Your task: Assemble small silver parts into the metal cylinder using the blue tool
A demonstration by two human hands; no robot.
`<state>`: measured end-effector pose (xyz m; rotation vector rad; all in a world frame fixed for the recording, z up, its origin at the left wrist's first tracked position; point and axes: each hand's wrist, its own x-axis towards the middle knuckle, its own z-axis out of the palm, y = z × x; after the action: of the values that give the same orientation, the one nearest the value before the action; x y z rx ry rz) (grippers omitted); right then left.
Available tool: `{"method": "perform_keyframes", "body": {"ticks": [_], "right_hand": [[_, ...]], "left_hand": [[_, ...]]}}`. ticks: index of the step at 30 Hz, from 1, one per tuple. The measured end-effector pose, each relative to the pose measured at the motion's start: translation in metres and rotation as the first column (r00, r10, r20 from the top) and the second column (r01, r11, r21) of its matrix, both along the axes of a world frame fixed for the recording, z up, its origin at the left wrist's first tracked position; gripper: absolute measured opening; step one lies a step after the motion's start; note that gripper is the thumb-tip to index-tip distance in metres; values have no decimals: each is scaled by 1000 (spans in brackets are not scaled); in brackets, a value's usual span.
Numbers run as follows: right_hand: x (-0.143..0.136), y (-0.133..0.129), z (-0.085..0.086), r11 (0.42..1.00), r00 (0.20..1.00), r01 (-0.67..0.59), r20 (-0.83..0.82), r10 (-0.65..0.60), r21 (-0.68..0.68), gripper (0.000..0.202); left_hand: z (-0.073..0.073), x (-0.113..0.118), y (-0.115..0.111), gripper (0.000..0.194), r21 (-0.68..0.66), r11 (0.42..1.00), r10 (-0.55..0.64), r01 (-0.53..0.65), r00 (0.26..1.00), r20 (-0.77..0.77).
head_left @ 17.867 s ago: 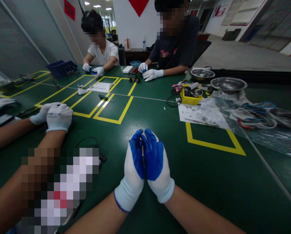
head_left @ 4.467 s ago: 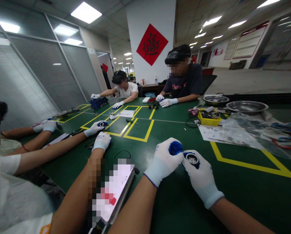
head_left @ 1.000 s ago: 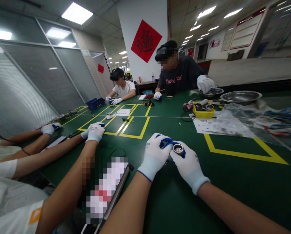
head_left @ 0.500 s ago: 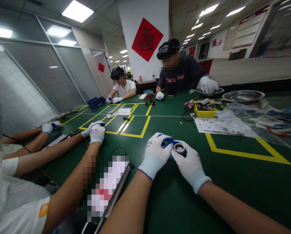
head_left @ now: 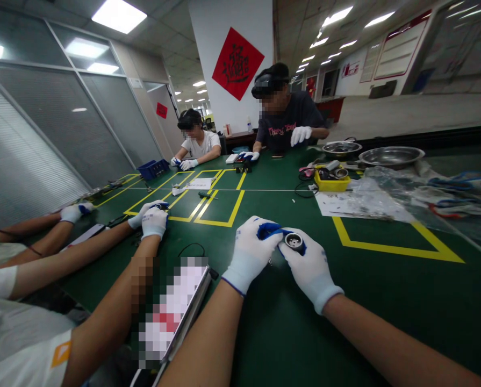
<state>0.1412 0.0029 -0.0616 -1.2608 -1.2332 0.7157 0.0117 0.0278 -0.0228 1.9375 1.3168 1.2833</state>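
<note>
My right hand (head_left: 307, 263), in a white glove with blue-coated fingers, is closed around a round metal connector (head_left: 294, 242). The connector's open end faces me and shows a dark ring with several small holes inside. Right beside it, my left hand (head_left: 254, 244), gloved the same way, has its fingertips pinched together and meeting the right fingers. Whatever those fingertips hold is hidden by the glove. A thin, small chain (head_left: 270, 262) hangs below, between the two hands.
Left of my arms lies a blurred-out flat device (head_left: 176, 312). A yellow bin of parts (head_left: 332, 184), plastic bags (head_left: 379, 188) and metal bowls (head_left: 391, 156) stand on the right. Co-workers' gloved hands (head_left: 153, 220) work at left; two people sit opposite.
My view has shifted slightly; both hands keep the same hold. The small chain now shows more clearly below them. The person opposite has lifted a hand away from the metal bowl.
</note>
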Motion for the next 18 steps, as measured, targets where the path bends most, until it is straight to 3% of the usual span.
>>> {"method": "perform_keyframes", "body": {"ticks": [4,9,18], "right_hand": [[11,8,1,991,995,-96,-30,99,90,26],[22,16,4,962,964,-265,22,264,71,13],[19,9,9,953,941,-301,174,292,30,4]], "left_hand": [[6,-5,-3,5,-24,996,-85,85,996,-12],[15,-8,-10,5,14,989,-147,149,981,-126],[19,-8,-13,5,36,991,-112,128,947,-302]]}}
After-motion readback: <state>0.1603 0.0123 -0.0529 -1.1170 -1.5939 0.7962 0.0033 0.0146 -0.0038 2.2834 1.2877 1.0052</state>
